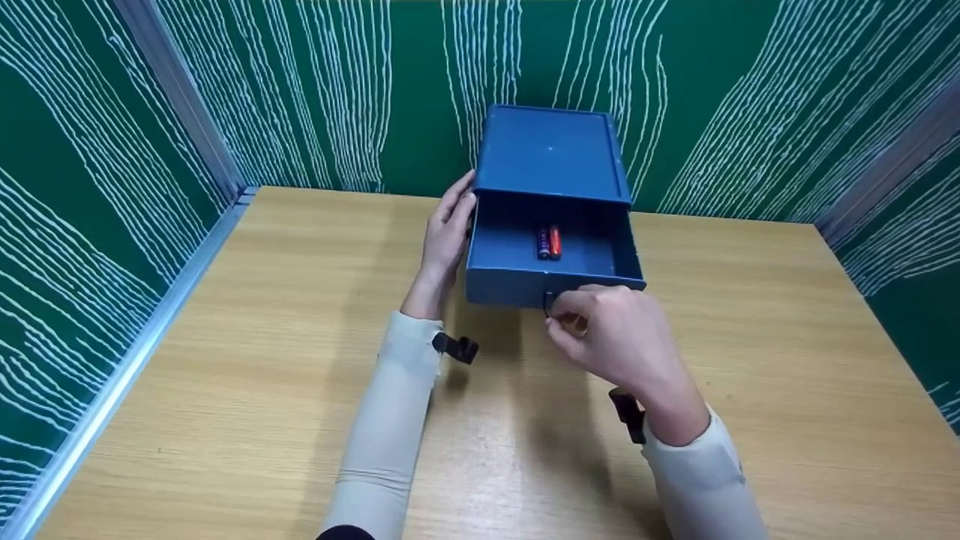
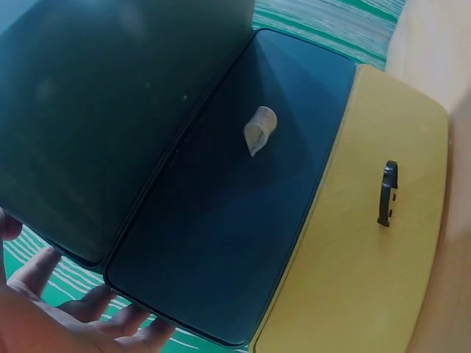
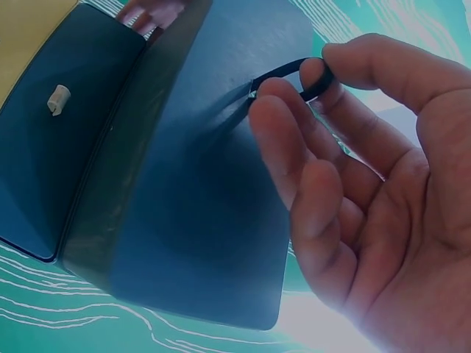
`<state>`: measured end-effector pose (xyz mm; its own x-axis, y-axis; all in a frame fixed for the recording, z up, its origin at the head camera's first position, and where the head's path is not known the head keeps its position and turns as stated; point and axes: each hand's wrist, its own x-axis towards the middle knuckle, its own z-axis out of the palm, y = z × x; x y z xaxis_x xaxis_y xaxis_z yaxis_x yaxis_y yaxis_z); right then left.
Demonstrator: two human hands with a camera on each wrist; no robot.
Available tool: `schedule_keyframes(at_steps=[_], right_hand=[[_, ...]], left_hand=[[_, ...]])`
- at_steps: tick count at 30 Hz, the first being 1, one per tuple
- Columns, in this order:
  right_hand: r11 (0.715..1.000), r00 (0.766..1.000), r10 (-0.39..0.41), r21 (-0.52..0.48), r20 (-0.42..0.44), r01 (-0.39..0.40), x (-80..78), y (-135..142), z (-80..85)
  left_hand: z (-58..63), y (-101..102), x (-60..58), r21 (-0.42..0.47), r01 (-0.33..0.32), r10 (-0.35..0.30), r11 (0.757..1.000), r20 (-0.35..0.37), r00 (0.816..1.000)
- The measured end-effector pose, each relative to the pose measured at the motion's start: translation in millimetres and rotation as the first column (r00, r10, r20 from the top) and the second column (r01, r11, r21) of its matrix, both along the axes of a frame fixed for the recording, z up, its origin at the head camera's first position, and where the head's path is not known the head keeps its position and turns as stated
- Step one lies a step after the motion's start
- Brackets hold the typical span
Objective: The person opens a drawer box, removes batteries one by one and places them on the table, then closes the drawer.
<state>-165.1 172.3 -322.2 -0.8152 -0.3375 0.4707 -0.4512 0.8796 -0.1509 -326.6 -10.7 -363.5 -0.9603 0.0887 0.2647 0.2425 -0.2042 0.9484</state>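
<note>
A blue cabinet (image 1: 551,150) stands at the back of the table with its top drawer (image 1: 510,289) pulled out. Inside the drawer lie two batteries side by side, one purple (image 1: 543,244) and one red (image 1: 556,243). My right hand (image 1: 626,334) pinches the black loop pull (image 3: 278,72) on the drawer front between thumb and forefinger. With extended fingers, my left hand (image 1: 448,232) touches the cabinet's left side. Below the pulled-out drawer, the left wrist view shows a dark blue drawer front (image 2: 221,220) with a whitish knob (image 2: 261,126).
Lowest in the stack is a yellow drawer front (image 2: 353,228) with a black handle (image 2: 386,195). A wooden table (image 1: 247,360) carries the cabinet. Behind rises a green wall (image 1: 420,90) with white wavy lines, close to the cabinet's back. Metal rails (image 1: 150,337) edge the table.
</note>
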Motion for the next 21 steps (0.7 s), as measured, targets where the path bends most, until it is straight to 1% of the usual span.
schedule_keyframes(at_steps=[4,6,13,16,21], right_hand=[[1.000,1.000,0.006,0.010,-0.016,-0.006,1.1,-1,0.3],[1.000,1.000,0.005,0.015,-0.013,-0.005,1.3,-1,0.8],[1.000,1.000,-0.003,0.026,0.027,0.002,2.1,0,2.6],[1.000,0.999,-0.005,0.024,0.035,0.005,2.4,0,2.7],[1.000,0.999,0.002,0.015,0.032,-0.003,2.6,0,1.7]], left_hand=[[7.5,0,8.1,0.025,-0.017,0.018,1.000,-0.053,0.998],[11.1,0,11.8,0.030,-0.020,0.022,0.999,-0.067,0.997],[13.8,0,13.2,0.027,-0.009,0.011,1.000,-0.097,0.995],[13.7,1,12.8,0.032,0.002,0.001,1.000,-0.093,0.996],[2.0,1,2.4,0.026,0.014,-0.012,1.000,-0.089,0.996]])
